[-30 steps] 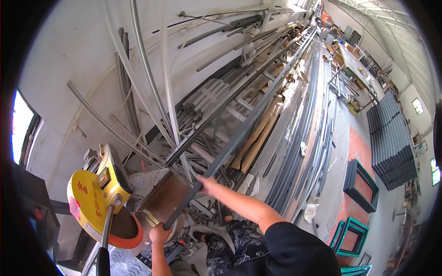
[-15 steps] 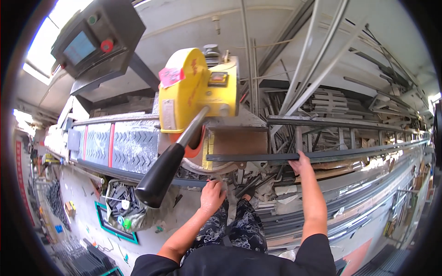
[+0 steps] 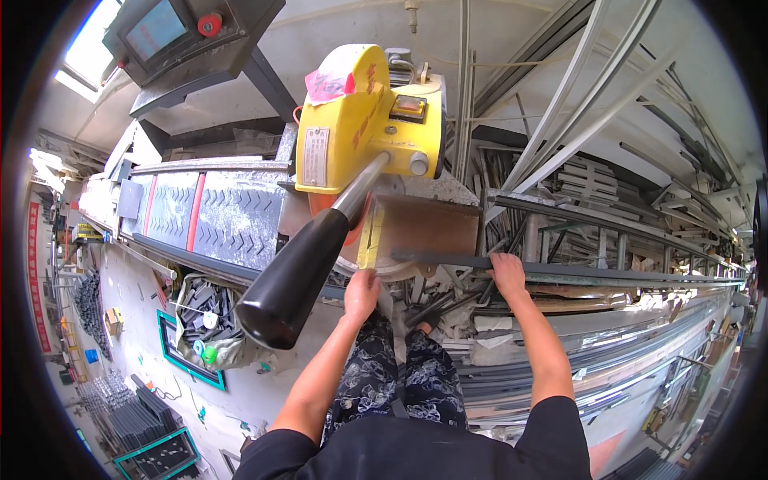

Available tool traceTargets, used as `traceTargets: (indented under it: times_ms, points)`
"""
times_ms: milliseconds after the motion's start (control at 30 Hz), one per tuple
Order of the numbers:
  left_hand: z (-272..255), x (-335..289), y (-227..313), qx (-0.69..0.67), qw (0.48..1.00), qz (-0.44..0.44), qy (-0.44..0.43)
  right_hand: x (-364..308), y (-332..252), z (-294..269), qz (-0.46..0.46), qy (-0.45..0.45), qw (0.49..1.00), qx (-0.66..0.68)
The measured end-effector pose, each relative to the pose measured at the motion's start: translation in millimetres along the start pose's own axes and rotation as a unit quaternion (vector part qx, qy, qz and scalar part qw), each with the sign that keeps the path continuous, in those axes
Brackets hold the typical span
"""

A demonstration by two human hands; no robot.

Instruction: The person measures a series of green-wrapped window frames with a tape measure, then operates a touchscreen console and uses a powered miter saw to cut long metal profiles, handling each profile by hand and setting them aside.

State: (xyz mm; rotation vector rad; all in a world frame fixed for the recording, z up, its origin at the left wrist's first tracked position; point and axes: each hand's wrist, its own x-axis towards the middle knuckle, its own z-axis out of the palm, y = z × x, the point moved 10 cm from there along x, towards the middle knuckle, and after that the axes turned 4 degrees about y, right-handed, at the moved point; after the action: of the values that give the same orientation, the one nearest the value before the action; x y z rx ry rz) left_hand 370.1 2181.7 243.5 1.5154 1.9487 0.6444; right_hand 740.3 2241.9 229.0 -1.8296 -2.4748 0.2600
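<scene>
A yellow chop saw [image 3: 360, 120] with a long black handle [image 3: 296, 276] stands on a metal saw table [image 3: 424, 228]. A long dark metal profile [image 3: 608, 272] lies across the table and runs off to the right. My right hand [image 3: 506, 274] grips this profile just right of the table. My left hand [image 3: 362, 290] is at the table's front edge, its fingers closed on the lower end of a yellow measuring tape [image 3: 370, 236] that stretches up toward the blade. My patterned trousers [image 3: 396, 376] show below.
A roller conveyor bed [image 3: 216, 212] extends left of the saw, under a control box with a screen [image 3: 172, 32]. Racks of long metal profiles [image 3: 608, 184] fill the right. A sack of scrap pieces [image 3: 208, 320] and green-edged crates [image 3: 160, 456] sit on the floor at left.
The view has swung from the profile racks to the saw and drawn closer. My right hand stays on the dark profile; my left hand stays at the table's front edge.
</scene>
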Motion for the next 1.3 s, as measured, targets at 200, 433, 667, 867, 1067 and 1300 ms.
traceTargets:
  times_ms: [200, 433, 667, 867, 1067, 1300]
  points:
    - [68.6, 32.3, -32.5, -0.144, 0.987, -0.056, 0.054, 18.7, -16.0, 0.5, -0.028, -0.005, 0.999, -0.039]
    - [124.3, 84.2, -3.8, -0.491, 0.842, -0.221, 0.038, 72.6, -31.7, -15.9, -0.033, 0.038, 0.998, -0.023]
    - [139.3, 154.6, -109.8, -0.327, 0.902, -0.261, 0.107, 91.8, -22.2, -17.3, -0.009, 0.107, 0.989, -0.101]
    - [136.4, 147.1, -36.4, -0.475, 0.789, -0.390, 0.010, 75.6, 71.1, -10.0, 0.042, 0.033, 0.994, -0.090]
    - [119.4, 116.1, -57.2, -0.442, 0.819, -0.365, -0.038, 58.7, 58.3, 6.9, 0.026, -0.038, 0.995, -0.086]
    - [128.2, 150.5, -29.3, -0.416, 0.840, -0.344, -0.048, 81.5, 83.3, 2.0, 0.043, -0.029, 0.992, -0.117]
